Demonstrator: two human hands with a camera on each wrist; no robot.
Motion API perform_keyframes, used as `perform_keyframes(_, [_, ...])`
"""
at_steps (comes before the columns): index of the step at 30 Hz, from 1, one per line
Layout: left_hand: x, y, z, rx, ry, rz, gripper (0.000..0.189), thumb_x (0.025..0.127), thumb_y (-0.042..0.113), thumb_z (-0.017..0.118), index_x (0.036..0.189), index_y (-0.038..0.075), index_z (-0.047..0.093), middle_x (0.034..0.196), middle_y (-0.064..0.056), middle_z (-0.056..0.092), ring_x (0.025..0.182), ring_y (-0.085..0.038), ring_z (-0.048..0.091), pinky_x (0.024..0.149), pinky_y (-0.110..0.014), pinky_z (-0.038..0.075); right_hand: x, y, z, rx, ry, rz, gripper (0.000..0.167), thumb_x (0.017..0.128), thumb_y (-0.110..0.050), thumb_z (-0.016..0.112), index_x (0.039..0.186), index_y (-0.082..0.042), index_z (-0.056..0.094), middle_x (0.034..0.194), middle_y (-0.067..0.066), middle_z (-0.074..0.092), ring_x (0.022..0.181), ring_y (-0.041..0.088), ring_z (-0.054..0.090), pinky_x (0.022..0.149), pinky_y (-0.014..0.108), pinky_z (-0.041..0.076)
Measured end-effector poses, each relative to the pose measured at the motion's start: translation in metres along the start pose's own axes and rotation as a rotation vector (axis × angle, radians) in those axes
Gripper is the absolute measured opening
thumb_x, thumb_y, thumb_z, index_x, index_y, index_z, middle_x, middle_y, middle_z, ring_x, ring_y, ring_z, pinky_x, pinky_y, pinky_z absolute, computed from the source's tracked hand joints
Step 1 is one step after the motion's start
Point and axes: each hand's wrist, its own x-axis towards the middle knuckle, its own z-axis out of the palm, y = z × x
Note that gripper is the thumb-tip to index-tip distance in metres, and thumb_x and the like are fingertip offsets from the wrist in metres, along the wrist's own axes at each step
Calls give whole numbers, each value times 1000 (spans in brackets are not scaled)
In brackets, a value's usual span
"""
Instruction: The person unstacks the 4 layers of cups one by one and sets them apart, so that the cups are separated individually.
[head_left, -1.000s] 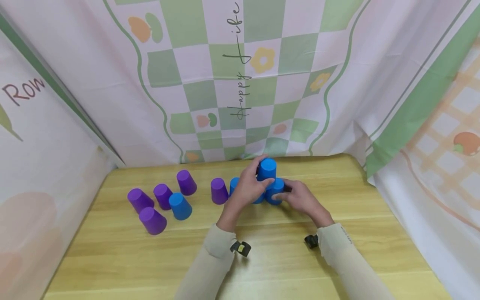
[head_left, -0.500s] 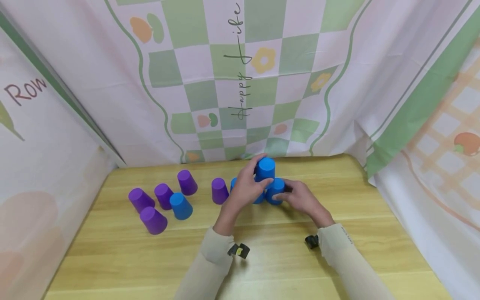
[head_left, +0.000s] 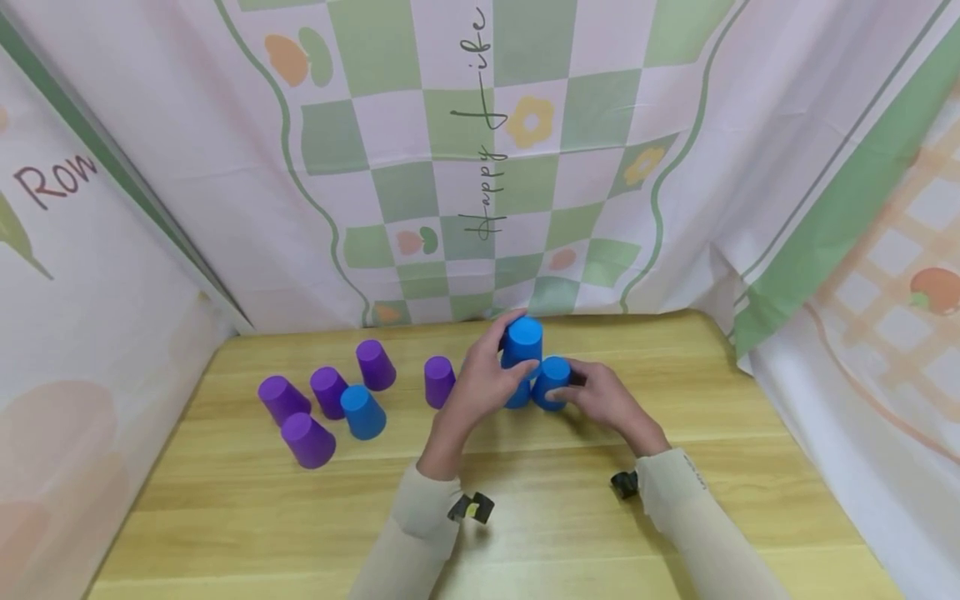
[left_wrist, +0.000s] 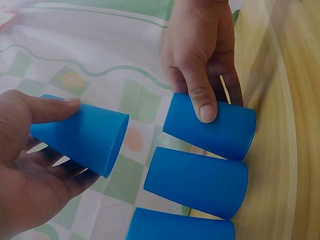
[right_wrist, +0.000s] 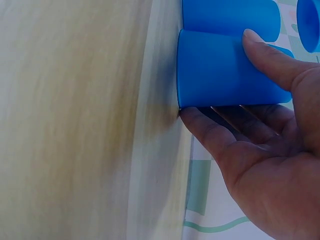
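My left hand grips an upside-down blue cup by its sides, thumb on one side and fingers on the other. That cup hangs in the air above a row of upturned blue cups. At the row's right end, a blue cup stands on the table between the thumb and fingers of my right hand. Beside it stands a middle blue cup, and past that another blue cup, cut off by the left wrist view's edge and hidden behind my left hand in the head view.
Left of the row stands a purple cup. Further left, several purple cups and one blue cup stand upside down in a loose group. A patterned curtain hangs along the back edge of the wooden table.
My left hand has carried its blue cup a little to the left, off from above the right-end cup toward the middle one. The right hand stays on its cup.
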Motion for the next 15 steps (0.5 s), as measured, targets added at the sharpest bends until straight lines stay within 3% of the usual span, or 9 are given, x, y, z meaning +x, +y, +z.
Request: perform_keyframes(15, [-9, 3, -13, -2, 20, -13, 70, 98, 8, 74, 159, 21, 43, 159, -11, 50, 148, -33, 48, 117, -55, 46, 0, -1, 0, -14, 0, 12, 48, 97, -36, 78, 139, -14, 68, 128, 7, 74, 114, 27, 69, 99, 52, 59])
